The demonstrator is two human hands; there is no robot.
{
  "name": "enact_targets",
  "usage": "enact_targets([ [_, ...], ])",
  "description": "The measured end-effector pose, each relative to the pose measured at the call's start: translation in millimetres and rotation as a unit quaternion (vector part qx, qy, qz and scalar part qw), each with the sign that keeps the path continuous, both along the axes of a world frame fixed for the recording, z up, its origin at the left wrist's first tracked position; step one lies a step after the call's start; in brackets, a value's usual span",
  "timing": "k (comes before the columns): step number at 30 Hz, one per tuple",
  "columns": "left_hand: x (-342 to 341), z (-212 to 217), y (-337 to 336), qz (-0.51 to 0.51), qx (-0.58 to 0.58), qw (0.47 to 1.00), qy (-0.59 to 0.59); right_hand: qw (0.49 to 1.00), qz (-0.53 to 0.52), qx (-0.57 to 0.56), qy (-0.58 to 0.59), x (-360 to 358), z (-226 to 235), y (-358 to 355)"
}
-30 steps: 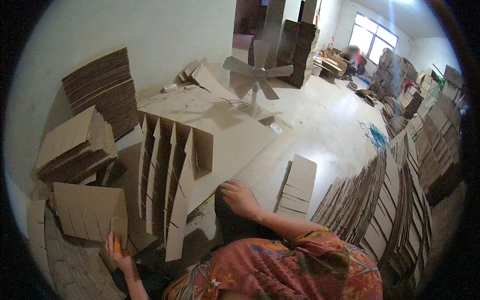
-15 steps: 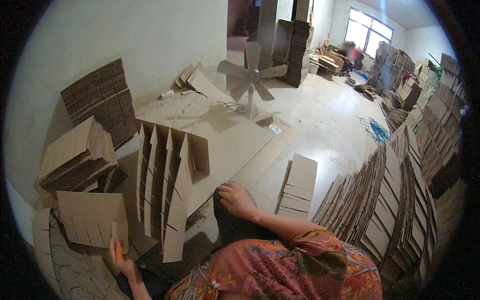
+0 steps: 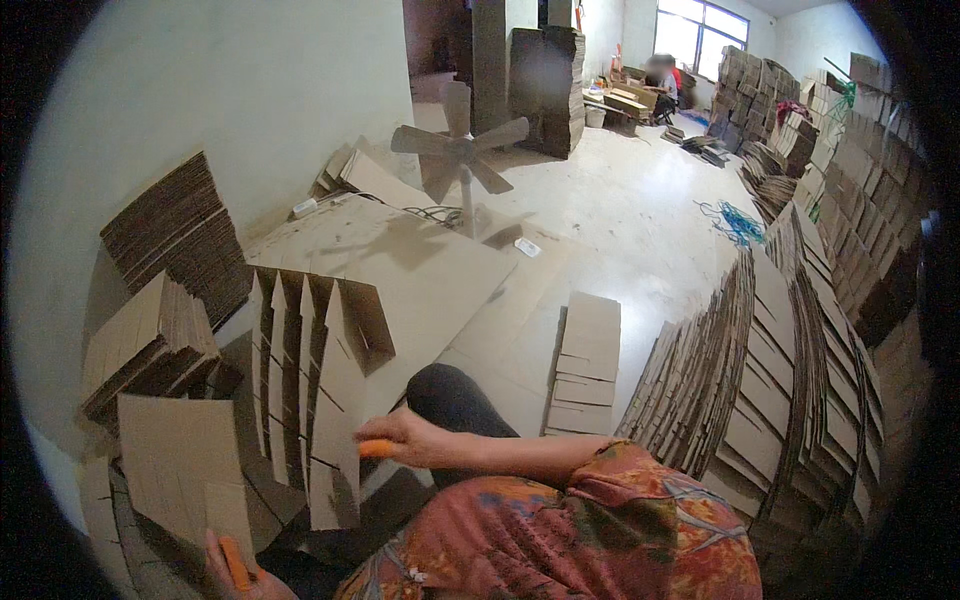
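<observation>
At the lower left, my left hand (image 3: 240, 575), with an orange covering on a finger, is closed on the lower edge of a flat brown cardboard sheet (image 3: 180, 450). Right of it stands a partly assembled cardboard divider (image 3: 290, 375), its upright slotted strips side by side against a crosswise piece. My right hand (image 3: 405, 440) reaches to the edge of the rightmost strip (image 3: 335, 430), fingers drawn together, with orange showing beneath them. Whether those fingers pinch the strip is hidden.
Cardboard stacks (image 3: 155, 345) stand at the left by the wall. A fan (image 3: 463, 148) is beyond a large flat board (image 3: 400, 250). A slotted pile (image 3: 590, 350) lies on the floor; long rows of cardboard (image 3: 700, 370) line the right. Another person (image 3: 665, 90) sits far back.
My right hand has left my dark-trousered knee and moved left to the divider. My left hand has come lower and nearer, with the cardboard sheet shifted. The view has turned slightly right.
</observation>
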State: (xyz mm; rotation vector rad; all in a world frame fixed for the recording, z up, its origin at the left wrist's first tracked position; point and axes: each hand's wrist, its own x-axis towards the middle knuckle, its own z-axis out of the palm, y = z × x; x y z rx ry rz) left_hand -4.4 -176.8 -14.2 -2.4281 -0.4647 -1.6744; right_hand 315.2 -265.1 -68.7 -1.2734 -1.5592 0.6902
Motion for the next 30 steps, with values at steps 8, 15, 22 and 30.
enact_targets([
  [8,30,6,-32,-0.045,-0.092,0.981,0.164,0.910,0.071,-0.205,0.353,-37,80,-10],
  [15,60,13,-36,-0.061,-0.138,0.969,0.196,0.950,-0.127,-0.036,0.282,-22,63,-22],
  [22,45,11,-23,0.117,-0.246,0.959,0.074,0.846,-0.235,0.189,0.440,71,81,-31],
  [30,47,11,-3,0.033,-0.556,0.830,0.003,0.879,-0.346,0.152,0.291,110,101,-11],
])
